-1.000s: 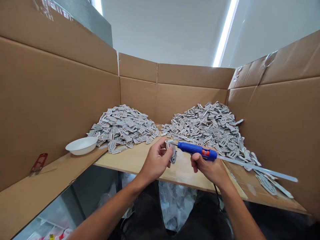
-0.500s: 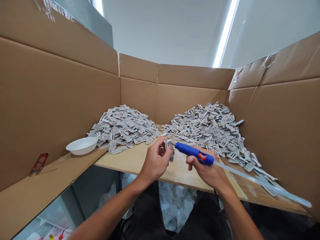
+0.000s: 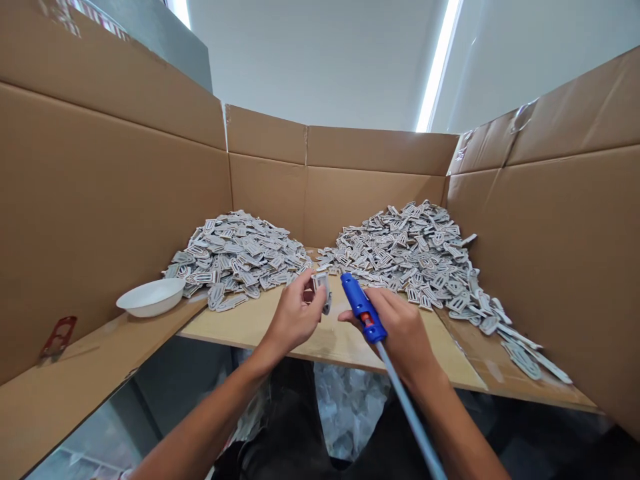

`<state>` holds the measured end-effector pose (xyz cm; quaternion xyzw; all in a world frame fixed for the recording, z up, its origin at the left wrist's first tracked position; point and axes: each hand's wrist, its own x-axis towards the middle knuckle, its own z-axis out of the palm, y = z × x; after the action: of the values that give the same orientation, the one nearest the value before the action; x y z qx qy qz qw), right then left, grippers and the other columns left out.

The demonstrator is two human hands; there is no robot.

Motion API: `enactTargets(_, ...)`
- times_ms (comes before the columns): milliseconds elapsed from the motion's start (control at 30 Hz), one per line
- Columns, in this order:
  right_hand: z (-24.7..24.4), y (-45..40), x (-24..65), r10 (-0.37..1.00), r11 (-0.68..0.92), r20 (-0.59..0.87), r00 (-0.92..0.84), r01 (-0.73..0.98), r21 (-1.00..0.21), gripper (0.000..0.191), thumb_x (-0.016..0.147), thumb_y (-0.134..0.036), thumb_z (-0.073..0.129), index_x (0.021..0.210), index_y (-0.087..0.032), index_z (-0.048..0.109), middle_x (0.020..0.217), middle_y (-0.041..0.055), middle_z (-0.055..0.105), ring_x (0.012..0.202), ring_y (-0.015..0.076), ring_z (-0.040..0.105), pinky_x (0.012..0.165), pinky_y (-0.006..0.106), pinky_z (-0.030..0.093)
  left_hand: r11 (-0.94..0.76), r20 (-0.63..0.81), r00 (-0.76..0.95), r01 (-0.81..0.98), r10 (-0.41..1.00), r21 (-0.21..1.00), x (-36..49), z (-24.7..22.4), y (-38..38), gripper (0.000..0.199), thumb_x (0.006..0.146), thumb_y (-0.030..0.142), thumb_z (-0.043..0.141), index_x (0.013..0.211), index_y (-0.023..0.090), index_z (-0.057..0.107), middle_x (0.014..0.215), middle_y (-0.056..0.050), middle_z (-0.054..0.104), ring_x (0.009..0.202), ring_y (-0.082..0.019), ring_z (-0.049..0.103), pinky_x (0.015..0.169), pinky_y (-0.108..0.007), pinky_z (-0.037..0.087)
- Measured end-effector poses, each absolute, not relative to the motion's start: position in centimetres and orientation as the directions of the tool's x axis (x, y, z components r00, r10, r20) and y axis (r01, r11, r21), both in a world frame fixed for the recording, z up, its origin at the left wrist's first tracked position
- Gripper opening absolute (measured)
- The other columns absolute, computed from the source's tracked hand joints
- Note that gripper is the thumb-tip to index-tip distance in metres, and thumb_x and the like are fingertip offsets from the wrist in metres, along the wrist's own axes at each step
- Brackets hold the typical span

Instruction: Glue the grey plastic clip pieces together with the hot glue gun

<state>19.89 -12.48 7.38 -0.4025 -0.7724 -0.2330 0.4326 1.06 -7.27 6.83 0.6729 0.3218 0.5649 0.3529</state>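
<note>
My left hand (image 3: 296, 312) pinches a small grey slotted piece (image 3: 323, 288) above the wooden tabletop (image 3: 260, 319). Just to the right, my right hand (image 3: 395, 323) is wrapped round a blue glue gun (image 3: 357, 297), whose tip points up and away from me. A long translucent stick (image 3: 410, 413) runs out of the gun's rear toward my lap. The gun's tip and the grey piece are apart. Behind my hands lie two heaps of similar grey pieces, a left heap (image 3: 245, 250) and a larger right heap (image 3: 410, 243).
A white bowl (image 3: 151, 299) sits on a cardboard-covered ledge at the left, near a red-handled tool (image 3: 60, 337). Tall cardboard walls (image 3: 375, 157) enclose the table at the back and sides. Clear plastic bags (image 3: 350, 407) show below the table edge.
The gun has turned from pointing left to pointing up and away, and its tip has left the grey piece. The stick has swung down toward my lap. The whole view has shifted slightly.
</note>
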Motion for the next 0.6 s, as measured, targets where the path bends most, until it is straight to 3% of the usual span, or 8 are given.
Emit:
enactTargets(200,8.2,-12.5,21.6,0.372,0.540,0.901,-0.223,0.841,-0.015,0.042,0.098,-0.059,0.059,0.080,-0.022,0.058,0.069,0.0015,0.059,0.060,0.0159,0.055,0.061,0.027,0.040,-0.481,0.472,0.142,0.035,0.870,0.876,0.1,7.8,-6.8,0.019,0.085,0.037,0.059,0.084,0.021,0.049,0.073,0.005,0.054,0.049,-0.008,0.055,0.043,-0.020,0.044)
enactTargets(333,8.8,-12.6,22.9,0.413,0.488,0.900,-0.139,0.868,-0.090,0.045,0.098,-0.061,0.058,0.076,-0.023,0.055,0.065,-0.0009,0.056,0.055,0.0143,0.050,0.056,0.026,0.036,-0.468,0.456,0.115,0.117,0.882,0.876,-0.9,7.7,-5.3,0.014,0.085,0.032,0.058,0.081,0.020,0.051,0.073,0.004,0.056,0.045,-0.008,0.055,0.043,-0.020,0.042)
enactTargets(467,9.1,-12.6,23.5,0.478,0.492,0.868,-0.134,0.860,-0.137,0.048,0.098,-0.063,0.055,0.073,-0.023,0.056,0.060,-0.0022,0.054,0.052,0.0140,0.047,0.055,0.026,0.035,-0.375,0.392,0.020,0.340,0.920,0.862,-3.0,6.6,-2.3,0.006,0.081,0.019,0.056,0.077,0.019,0.051,0.068,0.005,0.057,0.043,-0.009,0.056,0.044,-0.020,0.040)
enactTargets(600,8.9,-12.3,23.5,0.509,0.477,0.851,-0.132,0.866,-0.150,0.042,0.098,-0.057,0.057,0.075,-0.023,0.060,0.064,-0.0011,0.058,0.054,0.0145,0.051,0.058,0.026,0.038,-0.151,0.094,0.122,0.648,0.988,0.746,-5.2,5.7,-0.8,0.016,0.073,0.008,0.053,0.062,0.020,0.050,0.047,0.004,0.053,0.039,-0.011,0.048,0.041,-0.020,0.032)
